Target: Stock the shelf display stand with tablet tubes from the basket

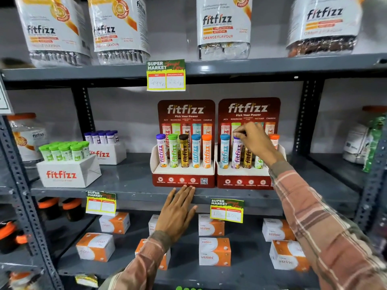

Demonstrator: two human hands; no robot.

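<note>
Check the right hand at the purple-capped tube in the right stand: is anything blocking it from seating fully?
Nothing visible does. The right hand pinches the purple-capped tube, which already stands in its slot in the right stand, between the blue-capped tube and the yellow tube.

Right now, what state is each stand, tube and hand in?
Left stand: full, five tubes upright.
Right stand: five tubes, partly hidden by the arm.
Purple-capped tube: upright in the right stand's second slot, cap pinched.
Right hand: fingertips closed on that cap.
Left hand: open, flat against the shelf edge.
</note>
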